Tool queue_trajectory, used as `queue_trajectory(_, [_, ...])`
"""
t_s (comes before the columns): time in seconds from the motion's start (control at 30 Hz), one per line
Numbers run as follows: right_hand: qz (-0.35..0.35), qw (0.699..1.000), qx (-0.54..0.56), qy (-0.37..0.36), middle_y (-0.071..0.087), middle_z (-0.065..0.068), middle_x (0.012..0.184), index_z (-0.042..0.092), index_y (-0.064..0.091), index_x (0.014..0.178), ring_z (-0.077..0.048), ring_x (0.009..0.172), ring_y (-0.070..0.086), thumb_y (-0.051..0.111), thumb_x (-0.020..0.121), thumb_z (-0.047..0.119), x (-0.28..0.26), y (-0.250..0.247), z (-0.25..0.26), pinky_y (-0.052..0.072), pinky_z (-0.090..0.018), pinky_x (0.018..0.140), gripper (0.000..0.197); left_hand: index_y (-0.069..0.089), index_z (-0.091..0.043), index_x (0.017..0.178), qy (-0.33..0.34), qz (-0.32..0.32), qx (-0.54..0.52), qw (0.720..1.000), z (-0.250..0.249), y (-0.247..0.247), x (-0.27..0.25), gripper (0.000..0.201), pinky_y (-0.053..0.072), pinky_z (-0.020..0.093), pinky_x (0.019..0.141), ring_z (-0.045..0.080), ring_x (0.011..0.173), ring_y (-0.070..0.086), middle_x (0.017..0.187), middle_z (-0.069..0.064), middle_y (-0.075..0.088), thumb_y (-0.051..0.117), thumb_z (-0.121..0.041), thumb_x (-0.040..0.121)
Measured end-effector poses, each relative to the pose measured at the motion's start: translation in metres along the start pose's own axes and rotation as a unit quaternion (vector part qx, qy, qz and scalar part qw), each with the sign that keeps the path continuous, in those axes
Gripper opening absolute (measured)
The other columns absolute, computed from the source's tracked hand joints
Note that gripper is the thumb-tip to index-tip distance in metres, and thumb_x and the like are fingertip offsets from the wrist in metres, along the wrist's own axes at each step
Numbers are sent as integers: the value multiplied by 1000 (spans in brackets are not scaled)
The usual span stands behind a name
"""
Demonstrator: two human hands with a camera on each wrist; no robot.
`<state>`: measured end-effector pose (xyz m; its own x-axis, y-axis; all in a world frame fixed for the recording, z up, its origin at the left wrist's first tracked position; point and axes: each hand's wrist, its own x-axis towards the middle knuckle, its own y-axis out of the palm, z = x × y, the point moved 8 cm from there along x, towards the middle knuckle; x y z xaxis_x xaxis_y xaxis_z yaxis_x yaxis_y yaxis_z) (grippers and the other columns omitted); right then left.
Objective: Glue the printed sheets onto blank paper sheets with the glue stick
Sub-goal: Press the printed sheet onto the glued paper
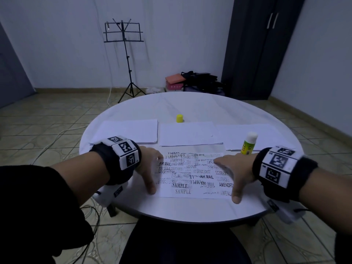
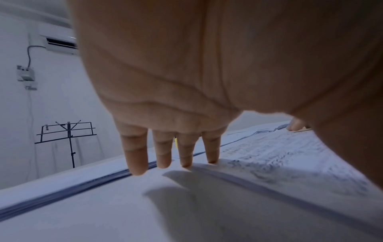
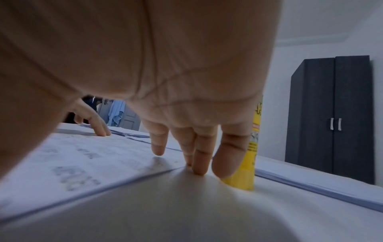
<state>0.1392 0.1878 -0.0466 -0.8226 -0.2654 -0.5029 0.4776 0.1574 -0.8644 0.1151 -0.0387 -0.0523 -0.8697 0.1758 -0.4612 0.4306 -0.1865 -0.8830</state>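
A printed sheet (image 1: 190, 177) covered in stamp marks lies flat on the round white table (image 1: 190, 103), near its front edge. My left hand (image 1: 150, 168) rests on the sheet's left edge, fingers (image 2: 136, 157) straight and spread, tips down on the paper (image 2: 290, 160). My right hand (image 1: 233, 176) lies on the right edge the same way, its fingertips (image 3: 199, 158) touching the sheet (image 3: 82, 160). Neither hand holds anything. The uncapped glue stick (image 1: 248, 143) stands upright just behind my right hand, close beside the little finger (image 3: 246, 163). Its yellow cap (image 1: 179, 118) stands farther back.
Three piles of blank paper lie in a row behind the printed sheet: left (image 1: 129, 130), middle (image 1: 188, 133) and right (image 1: 266, 130). Beyond the table are a music stand (image 1: 125, 54), bags and boxes on the floor (image 1: 194, 80) and a dark wardrobe (image 1: 257, 46).
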Motion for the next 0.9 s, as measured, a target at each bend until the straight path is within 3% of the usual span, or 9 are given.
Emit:
queue_trajectory(0.1, [14, 999, -25, 13, 41, 5, 142, 25, 19, 146, -21, 131, 38, 90, 51, 39, 0, -5, 2, 34, -31, 106, 120, 26, -29, 145, -9, 0, -13, 1000, 1, -1, -1, 118, 31, 30, 110, 18, 133, 38, 147, -6, 36, 88, -54, 48])
queue_trajectory(0.2, [24, 998, -44, 24, 45, 5, 130, 29, 17, 144, -22, 127, 41, 91, 46, 42, 2, -6, 4, 37, -37, 104, 123, 4, -30, 150, -25, 12, -35, 999, 5, 2, -1, 137, 29, 35, 113, 21, 138, 33, 152, -1, 32, 90, -53, 46])
queue_trajectory(0.33, [22, 999, -23, 27, 34, 6, 148, 30, 6, 149, -20, 136, 34, 91, 48, 38, 1, -3, 2, 32, -35, 109, 132, -6, -28, 151, -30, 13, -113, 993, 3, 2, -4, 134, 28, 33, 113, 19, 140, 30, 156, -2, 23, 89, -40, 57])
queue_trajectory(0.43, [7, 1000, 10, 26, 29, 5, 151, 27, 2, 151, -20, 138, 31, 89, 57, 33, -7, -3, -1, 29, -28, 107, 128, 5, -21, 152, -18, 6, -219, 976, 6, -2, -3, 114, 33, 25, 106, 17, 133, 39, 151, -2, 31, 84, -29, 70])
queue_trajectory(0.53, [-2, 999, 42, 18, 27, 3, 153, 25, 6, 151, -22, 138, 30, 88, 59, 32, -10, 1, -2, 28, -32, 112, 124, 18, -18, 150, -16, -11, -361, 933, 15, -2, -2, 108, 43, 30, 100, 22, 121, 49, 134, 3, 45, 85, -17, 66])
queue_trajectory(0.67, [-3, 997, 82, 6, 22, 2, 155, 19, 12, 151, -20, 141, 26, 85, 64, 26, -15, 8, -2, 26, -35, 114, 113, 43, -22, 133, -36, -68, -553, 830, 21, 2, -15, 73, 53, 25, 53, 21, 69, 56, 88, 9, 50, 67, 15, 75])
queue_trajectory(0.73, [-10, 994, 105, 8, 25, 3, 154, 17, 17, 150, -19, 139, 29, 83, 67, 23, -20, 10, -2, 29, -32, 112, 106, 53, -14, 115, -41, -58, -593, 802, 18, 11, -23, 51, 53, 25, 47, 22, 59, 54, 76, 12, 54, 61, 20, 77])
queue_trajectory(0.83, [-16, 991, 133, 20, 39, 0, 145, 20, 33, 139, -22, 129, 43, 80, 68, 28, -23, 12, -4, 38, -34, 106, 86, 64, -9, 94, -7, -61, -569, 820, 10, 13, -32, 32, 55, 22, 53, 22, 68, 57, 87, 15, 60, 58, 19, 80])
queue_trajectory(0.9, [-38, 984, 168, 37, 45, 2, 139, 25, 41, 134, -19, 123, 46, 77, 72, 39, -25, 6, -5, 39, -29, 102, 73, 68, -11, 96, 10, -111, -532, 839, 11, 4, -37, 31, 56, 18, 57, 17, 70, 59, 90, 11, 63, 62, 15, 80])
